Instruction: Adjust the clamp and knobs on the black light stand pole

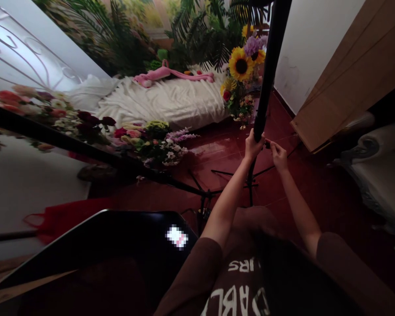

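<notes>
My left hand [254, 147] is wrapped around a black light stand pole [266, 79], which rises out of view at the top. My right hand [278, 156] sits just to the right of the pole, with its fingertips pinching a small black locking knob [267, 144] on the stand. The knob is mostly hidden by those fingers. Below my hands, the stand's thin tripod legs [232, 175] spread over the floor.
Dark red tiles [213, 151] lie ahead, with a flower arrangement [151, 142] and a sunflower bouquet [240, 79] near a white-draped bed [161, 103] holding a pink plush toy [173, 73]. A black screen [102, 245] is at lower left, and a wooden board [335, 79] leans at right.
</notes>
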Demonstrator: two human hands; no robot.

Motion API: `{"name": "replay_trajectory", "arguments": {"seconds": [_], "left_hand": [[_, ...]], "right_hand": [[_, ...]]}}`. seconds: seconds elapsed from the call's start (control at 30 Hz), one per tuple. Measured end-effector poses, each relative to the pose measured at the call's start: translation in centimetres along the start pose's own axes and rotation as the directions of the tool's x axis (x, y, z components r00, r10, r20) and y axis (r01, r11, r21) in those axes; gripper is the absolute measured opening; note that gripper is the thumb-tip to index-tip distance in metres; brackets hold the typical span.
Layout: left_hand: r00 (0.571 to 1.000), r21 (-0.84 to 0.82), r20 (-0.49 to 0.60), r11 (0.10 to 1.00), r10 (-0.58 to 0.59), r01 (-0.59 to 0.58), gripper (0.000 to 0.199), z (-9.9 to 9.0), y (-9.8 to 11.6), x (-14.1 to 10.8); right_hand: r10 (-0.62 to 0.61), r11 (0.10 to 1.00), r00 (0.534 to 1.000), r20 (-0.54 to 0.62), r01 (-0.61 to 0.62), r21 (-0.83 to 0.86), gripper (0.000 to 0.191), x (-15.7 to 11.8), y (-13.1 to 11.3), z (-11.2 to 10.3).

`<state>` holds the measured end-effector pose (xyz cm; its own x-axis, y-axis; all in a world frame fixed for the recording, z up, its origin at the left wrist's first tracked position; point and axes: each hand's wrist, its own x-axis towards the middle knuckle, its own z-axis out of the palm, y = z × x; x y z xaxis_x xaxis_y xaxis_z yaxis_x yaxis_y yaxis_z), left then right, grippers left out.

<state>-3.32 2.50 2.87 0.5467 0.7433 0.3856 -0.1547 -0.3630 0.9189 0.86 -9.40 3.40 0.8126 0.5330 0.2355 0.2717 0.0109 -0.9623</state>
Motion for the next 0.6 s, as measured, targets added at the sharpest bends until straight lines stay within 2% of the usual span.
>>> {"name": "replay_trajectory", "arguments": {"seconds": [0.17, 0.33, 0.4, 0.5, 0.6], "left_hand": [[1.0, 0.023, -0.007, 1.0, 0.009, -0.009, 0.028, 0.0, 0.0, 0.1], [1.0, 0.026, -0.015, 0.999, -0.018, 0.018, 0.03, 0.3, -0.5, 0.1], [1.0, 0.035, -0.014, 0.999, -0.019, 0.019, 0.03, 0.3, -0.6, 0.1], [1.0, 0.042, -0.018, 0.999, -0.013, 0.014, 0.031, 0.3, -0.6, 0.2], [1.0, 0.036, -0.018, 0.999, -0.006, 0.007, 0.03, 0.3, -0.6, 0.2]], "right_hand": [[0.207, 0.963, 0.978, 0.028, -0.209, 0.168, 0.039, 1.2, 0.1, 0.1], [0.389, 0.881, 0.912, 0.13, -0.409, 0.239, 0.028, 2.8, 0.2, -0.7], [0.432, 0.854, 0.891, 0.141, -0.454, 0.255, 0.025, 3.3, 0.1, -0.9], [0.392, 0.886, 0.92, 0.023, -0.384, 0.259, 0.026, 3.6, -0.1, -1.0], [0.238, 0.962, 0.965, -0.108, -0.218, 0.164, 0.032, 3.0, 0.0, -1.2]]}}
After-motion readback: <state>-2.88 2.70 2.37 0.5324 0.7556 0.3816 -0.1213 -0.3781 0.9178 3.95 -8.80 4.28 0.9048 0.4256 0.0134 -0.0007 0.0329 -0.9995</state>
